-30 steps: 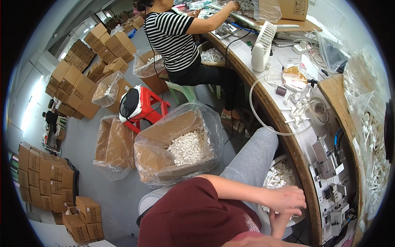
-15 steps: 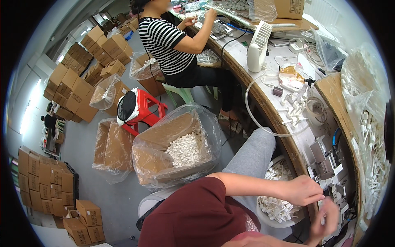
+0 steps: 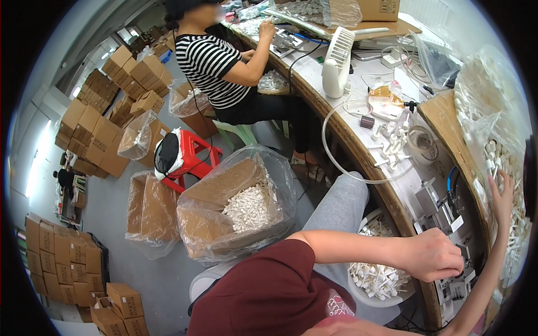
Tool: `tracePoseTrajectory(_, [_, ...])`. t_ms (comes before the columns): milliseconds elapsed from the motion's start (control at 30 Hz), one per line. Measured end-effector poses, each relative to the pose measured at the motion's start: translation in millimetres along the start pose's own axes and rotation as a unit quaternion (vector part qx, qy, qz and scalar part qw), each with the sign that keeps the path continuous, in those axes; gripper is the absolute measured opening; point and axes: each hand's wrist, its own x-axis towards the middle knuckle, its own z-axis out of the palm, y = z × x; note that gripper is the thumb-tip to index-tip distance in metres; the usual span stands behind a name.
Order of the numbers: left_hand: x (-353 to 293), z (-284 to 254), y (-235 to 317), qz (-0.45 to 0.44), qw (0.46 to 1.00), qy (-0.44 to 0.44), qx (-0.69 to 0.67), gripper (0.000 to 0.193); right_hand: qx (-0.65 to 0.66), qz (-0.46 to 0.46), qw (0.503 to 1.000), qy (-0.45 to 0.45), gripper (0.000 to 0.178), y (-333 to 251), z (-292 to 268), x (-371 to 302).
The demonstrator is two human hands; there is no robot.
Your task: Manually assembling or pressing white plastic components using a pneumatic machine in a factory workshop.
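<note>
My left hand (image 3: 436, 255) is closed, knuckles up, over the metal fixture (image 3: 430, 200) on the bench. Whatever its fingers hold, if anything, is hidden. At the right, my right hand (image 3: 500, 196) reaches into an open box lined with clear plastic (image 3: 486, 84), its fingers apart. They touch the pile of small white stemmed plastic parts (image 3: 514, 238) there. Below my left forearm, beside my leg, a white tub holds more white parts (image 3: 378, 280). Several white branched plastic pieces (image 3: 392, 140) lie on the bench beyond the fixture.
A clear hose (image 3: 330, 151) loops over the bench edge. Behind it stand a white fan (image 3: 338, 61) and a brown roll (image 3: 367, 121). To the left are a plastic-lined carton (image 3: 204, 218), a red stool (image 3: 196, 150) and stacked cartons (image 3: 64, 252). A co-worker (image 3: 216, 73) sits at the far bench.
My right hand has left the spot beside my left hand and moved up and right into the lined box. The left hand has shifted slightly right. The co-worker's one hand has dropped lower.
</note>
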Motion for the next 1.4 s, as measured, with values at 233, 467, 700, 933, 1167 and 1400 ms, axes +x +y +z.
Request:
tracePoseTrajectory(233, [24.8,-24.5,-32.4,0.009,0.999,0.01,0.053,0.008,0.057,0.003,0.998,0.029,0.022,-48.0,-18.4,-15.5])
tracePoseTrajectory(467, [91.5,-26.2,-77.0,-0.027,0.985,0.01,0.168,0.009,0.134,0.047,0.99,-0.013,0.017,-48.7,-64.1,-40.9])
tracePoseTrajectory(700, [128.6,21.3,-143.1,0.046,0.972,-0.051,0.225,0.021,0.148,0.046,0.986,-0.058,0.016,-50.4,-81.4,-65.2])
tracePoseTrajectory(933, [134.2,22.3,-140.1,-0.013,0.949,-0.205,0.24,0.021,0.169,0.074,0.98,-0.079,0.02,-44.7,-88.5,-78.7])
tracePoseTrajectory(1167, [101.9,-2.9,-58.8,-0.052,0.991,-0.081,0.095,0.018,0.258,0.097,0.961,0.004,0.032,-45.4,-95.0,-92.2])
tracePoseTrajectory(1400, [16.4,15.6,-20.3,-0.099,0.976,-0.183,0.059,0.031,0.356,0.094,0.926,0.082,0.03,-83.3,-114.7,-143.5])
